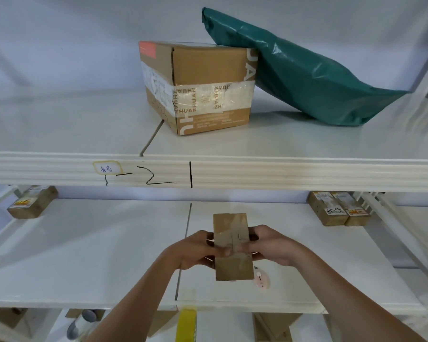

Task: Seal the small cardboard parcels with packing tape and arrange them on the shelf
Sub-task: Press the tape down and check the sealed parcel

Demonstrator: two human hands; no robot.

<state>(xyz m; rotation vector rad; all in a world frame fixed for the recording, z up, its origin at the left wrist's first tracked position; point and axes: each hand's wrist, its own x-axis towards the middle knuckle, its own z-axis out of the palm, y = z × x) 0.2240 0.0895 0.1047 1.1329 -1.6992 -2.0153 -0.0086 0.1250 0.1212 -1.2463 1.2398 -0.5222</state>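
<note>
Fingers [229, 251] of both hands gripping small parcel [232, 245], above white shelf [84, 255], pale wall behind

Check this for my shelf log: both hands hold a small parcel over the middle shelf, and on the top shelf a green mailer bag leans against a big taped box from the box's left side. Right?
Not quite. The head view shows the green mailer bag leaning on the big taped box from its right side, not its left. The rest holds: the left hand and right hand hold the small parcel over the middle shelf.
</note>
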